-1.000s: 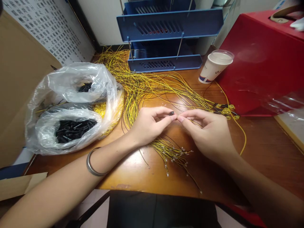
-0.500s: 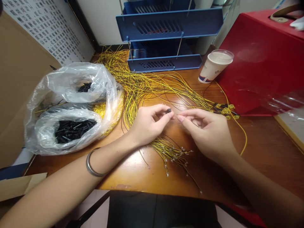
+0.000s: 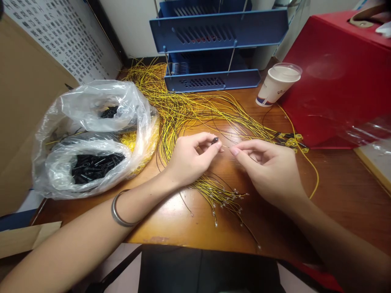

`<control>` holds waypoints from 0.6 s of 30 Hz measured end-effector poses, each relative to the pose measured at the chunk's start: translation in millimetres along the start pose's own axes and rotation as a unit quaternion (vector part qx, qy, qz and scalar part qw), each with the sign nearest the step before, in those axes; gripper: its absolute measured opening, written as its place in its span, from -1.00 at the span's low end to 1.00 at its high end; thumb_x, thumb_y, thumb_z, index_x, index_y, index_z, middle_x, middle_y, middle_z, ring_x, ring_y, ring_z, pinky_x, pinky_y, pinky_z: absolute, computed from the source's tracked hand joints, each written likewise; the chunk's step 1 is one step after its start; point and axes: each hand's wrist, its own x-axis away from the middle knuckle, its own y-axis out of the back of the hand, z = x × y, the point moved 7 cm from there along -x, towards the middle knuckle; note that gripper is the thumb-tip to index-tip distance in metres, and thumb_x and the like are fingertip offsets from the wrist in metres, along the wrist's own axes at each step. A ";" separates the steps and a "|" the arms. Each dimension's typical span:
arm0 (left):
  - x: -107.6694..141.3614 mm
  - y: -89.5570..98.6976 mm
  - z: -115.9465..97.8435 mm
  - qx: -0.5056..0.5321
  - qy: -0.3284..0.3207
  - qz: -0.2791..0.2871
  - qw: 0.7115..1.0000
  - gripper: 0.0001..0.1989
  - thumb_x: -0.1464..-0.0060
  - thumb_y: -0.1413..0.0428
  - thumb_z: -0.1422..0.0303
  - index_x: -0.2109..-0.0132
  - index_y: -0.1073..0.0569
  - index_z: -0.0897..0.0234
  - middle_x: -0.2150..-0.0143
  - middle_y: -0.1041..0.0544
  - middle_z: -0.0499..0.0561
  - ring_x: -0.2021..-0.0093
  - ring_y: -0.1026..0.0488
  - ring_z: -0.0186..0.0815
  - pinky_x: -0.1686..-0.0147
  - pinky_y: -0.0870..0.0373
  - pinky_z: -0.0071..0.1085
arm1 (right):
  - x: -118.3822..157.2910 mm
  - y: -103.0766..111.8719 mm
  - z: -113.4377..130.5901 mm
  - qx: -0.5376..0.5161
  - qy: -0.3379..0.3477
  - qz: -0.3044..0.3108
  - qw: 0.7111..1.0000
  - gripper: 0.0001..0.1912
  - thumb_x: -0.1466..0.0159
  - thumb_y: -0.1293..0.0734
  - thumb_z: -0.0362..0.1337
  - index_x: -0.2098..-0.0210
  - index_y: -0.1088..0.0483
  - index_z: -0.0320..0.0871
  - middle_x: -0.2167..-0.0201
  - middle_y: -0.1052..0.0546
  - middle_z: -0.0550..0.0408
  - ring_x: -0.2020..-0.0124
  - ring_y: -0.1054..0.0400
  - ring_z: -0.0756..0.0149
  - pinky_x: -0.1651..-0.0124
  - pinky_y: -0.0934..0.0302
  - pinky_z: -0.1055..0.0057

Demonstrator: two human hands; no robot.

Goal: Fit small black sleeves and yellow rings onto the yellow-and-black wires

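Note:
My left hand (image 3: 191, 160) is closed in a pinch on a small black plastic sleeve (image 3: 215, 140), whose end pokes out between thumb and forefinger. My right hand (image 3: 271, 173) pinches a thin wire (image 3: 226, 147) that spans the small gap between the hands. Its far end is hidden in the fingers. Under and behind my left hand spreads a large bundle of yellow and black wires (image 3: 186, 110). Below the hands, wire ends with small clear bulbs (image 3: 224, 198) fan out over the table. Beyond my right hand lie wire ends with black sleeves and yellow caps (image 3: 291, 141).
At left, a clear plastic bag (image 3: 39, 162) holds black sleeves (image 3: 94, 167) and yellow caps (image 3: 128, 141). A blue tray rack (image 3: 214, 80) stands at the back. A paper cup (image 3: 276, 86) is beside a large red box (image 3: 332, 89) at right. The wooden table (image 3: 165, 234) ends near me.
My right hand has shifted slightly right, away from my left, and more of the thin wire shows between them. The black sleeve tilts slightly differently in my left fingers.

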 end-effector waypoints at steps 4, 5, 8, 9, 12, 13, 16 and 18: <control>-0.1 1.0 2.6 0.017 0.023 -0.004 1.000 -0.82 -0.16 -0.15 0.33 0.31 -0.54 0.39 0.37 -0.62 0.06 0.40 -0.52 -0.37 0.46 -0.38 -0.53 | 0.1 0.4 -3.8 0.006 -0.009 -0.005 1.000 -0.86 -0.17 -0.40 -0.25 0.44 -0.55 -0.18 0.63 -0.47 0.11 0.67 -0.19 0.47 0.63 -0.02 0.51; -0.2 1.3 2.8 0.020 0.025 -0.005 0.999 -0.81 -0.16 -0.16 0.33 0.32 -0.55 0.39 0.37 -0.62 0.06 0.41 -0.52 -0.37 0.47 -0.38 -0.53 | 0.2 0.6 -4.7 0.007 -0.011 -0.005 1.000 -0.86 -0.17 -0.40 -0.24 0.43 -0.55 -0.18 0.64 -0.47 0.12 0.67 -0.19 0.47 0.63 -0.01 0.50; -0.3 1.2 2.4 0.024 0.027 0.000 0.999 -0.80 -0.16 -0.15 0.33 0.32 -0.56 0.39 0.36 -0.63 0.07 0.41 -0.52 -0.38 0.50 -0.36 -0.54 | 0.7 1.5 -6.1 0.005 -0.018 -0.004 1.000 -0.85 -0.17 -0.40 -0.23 0.42 -0.55 -0.19 0.65 -0.44 0.14 0.67 -0.18 0.47 0.62 -0.01 0.49; -0.3 1.1 2.2 0.023 0.026 0.002 0.999 -0.80 -0.17 -0.15 0.33 0.32 -0.57 0.39 0.35 -0.63 0.07 0.42 -0.52 -0.38 0.51 -0.36 -0.54 | 0.8 1.8 -6.1 0.003 -0.018 -0.004 1.000 -0.86 -0.17 -0.40 -0.23 0.42 -0.55 -0.19 0.65 -0.44 0.14 0.67 -0.17 0.47 0.62 -0.01 0.49; -0.1 0.8 3.2 0.016 0.031 0.004 0.999 -0.78 -0.18 -0.15 0.31 0.28 -0.59 0.40 0.33 -0.64 0.09 0.46 -0.49 -0.40 0.53 -0.36 -0.54 | 0.5 2.4 -5.0 0.000 -0.017 -0.004 1.000 -0.87 -0.16 -0.41 -0.26 0.43 -0.54 -0.20 0.65 -0.43 0.15 0.67 -0.17 0.47 0.63 0.01 0.49; 0.0 0.5 4.2 0.015 0.034 0.005 0.999 -0.78 -0.18 -0.15 0.30 0.25 -0.59 0.40 0.33 -0.64 0.09 0.48 -0.48 -0.41 0.53 -0.37 -0.53 | 0.2 2.4 -4.5 0.000 -0.015 -0.004 1.000 -0.88 -0.16 -0.41 -0.26 0.43 -0.53 -0.20 0.65 -0.43 0.15 0.67 -0.17 0.47 0.64 0.01 0.49; 0.6 -2.4 7.3 0.013 0.034 0.024 0.999 -0.74 -0.19 -0.13 0.32 0.05 -0.54 0.40 0.31 -0.65 0.10 0.52 -0.46 -0.42 0.49 -0.41 -0.50 | -0.5 2.7 -3.2 0.009 -0.010 -0.008 1.000 -0.90 -0.16 -0.41 -0.28 0.44 -0.53 -0.19 0.67 -0.42 0.16 0.68 -0.17 0.48 0.65 0.03 0.50; 1.3 -5.2 9.2 0.017 0.033 0.044 0.998 -0.70 -0.19 -0.13 0.34 -0.03 -0.47 0.37 0.31 -0.65 0.08 0.52 -0.47 -0.43 0.47 -0.42 -0.51 | -0.5 3.4 -1.8 0.019 0.000 -0.016 1.000 -0.91 -0.16 -0.41 -0.30 0.44 -0.52 -0.18 0.67 -0.42 0.17 0.68 -0.16 0.48 0.65 0.03 0.51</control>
